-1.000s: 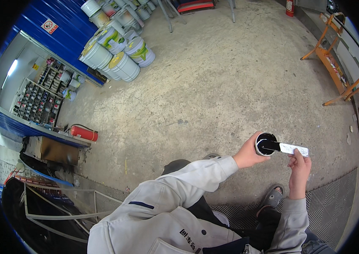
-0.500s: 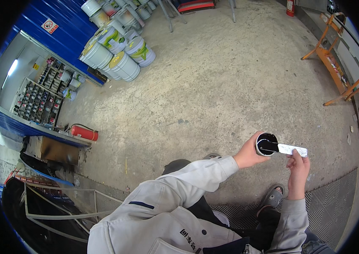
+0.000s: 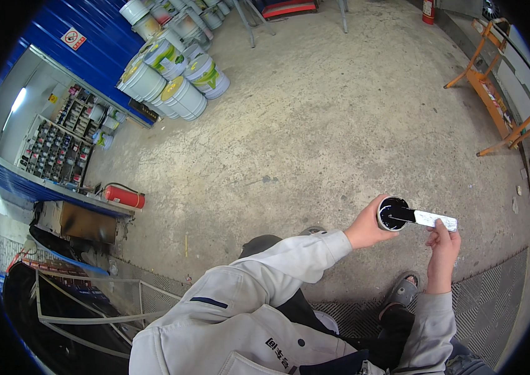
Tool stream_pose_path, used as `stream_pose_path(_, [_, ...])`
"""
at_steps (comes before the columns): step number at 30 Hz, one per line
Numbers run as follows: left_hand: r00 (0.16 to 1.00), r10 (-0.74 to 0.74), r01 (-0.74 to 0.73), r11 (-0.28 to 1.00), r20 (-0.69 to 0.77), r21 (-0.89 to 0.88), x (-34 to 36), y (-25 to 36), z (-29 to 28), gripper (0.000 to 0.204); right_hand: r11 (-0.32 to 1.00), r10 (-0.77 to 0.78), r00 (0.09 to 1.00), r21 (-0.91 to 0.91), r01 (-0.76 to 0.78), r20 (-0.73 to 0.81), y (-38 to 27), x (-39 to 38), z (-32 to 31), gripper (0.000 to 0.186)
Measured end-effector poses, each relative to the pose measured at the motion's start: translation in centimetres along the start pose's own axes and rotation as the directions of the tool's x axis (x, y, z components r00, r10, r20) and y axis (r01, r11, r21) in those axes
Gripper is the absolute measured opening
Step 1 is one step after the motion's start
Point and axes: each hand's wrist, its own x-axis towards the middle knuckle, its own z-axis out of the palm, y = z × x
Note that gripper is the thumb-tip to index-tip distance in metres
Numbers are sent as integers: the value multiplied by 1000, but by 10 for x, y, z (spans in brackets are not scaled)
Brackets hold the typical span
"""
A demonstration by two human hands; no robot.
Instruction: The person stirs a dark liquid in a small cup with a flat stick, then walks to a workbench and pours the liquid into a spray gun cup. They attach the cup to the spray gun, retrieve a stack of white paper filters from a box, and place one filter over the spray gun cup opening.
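Note:
My left hand is wrapped round the side of a small cup with a pale rim. Inside it lies glossy black paint. Between the thumb and fingers of my right hand is a flat stirring stick, silvery white at the held end. Its other end is coated black and reaches over the cup's right rim into the opening. Where the tip meets the black paint is hard to make out.
Stacked paint buckets stand at the far left. A red fire extinguisher is by the blue wall. On the right is an orange stand. A metal frame stands at lower left; ribbed matting lies underfoot.
My right hand has shifted slightly right with the stirring stick, and more of its black-coated part shows outside the cup. My left hand and the cup have stayed in place.

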Motion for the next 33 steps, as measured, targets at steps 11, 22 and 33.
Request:
stream_pose_path(11, [1000, 17, -17, 1000, -1, -25, 0, 5, 0, 78, 1000, -16, 999, -17, 17, 51, 0, -3, 2, 15])
stream_pose_path(22, [1000, 14, -14, 1000, -8, -18, 1, -2, 0, 85, 998, -48, 999, -46, 48, 3, -4, -2, 1, 15])
stream_pose_path(33, [1000, 8, -8, 1000, -4, -7, 0, -4, 0, 86, 1000, -21, 1000, -23, 21, 2, -4, 0, 0, 15])
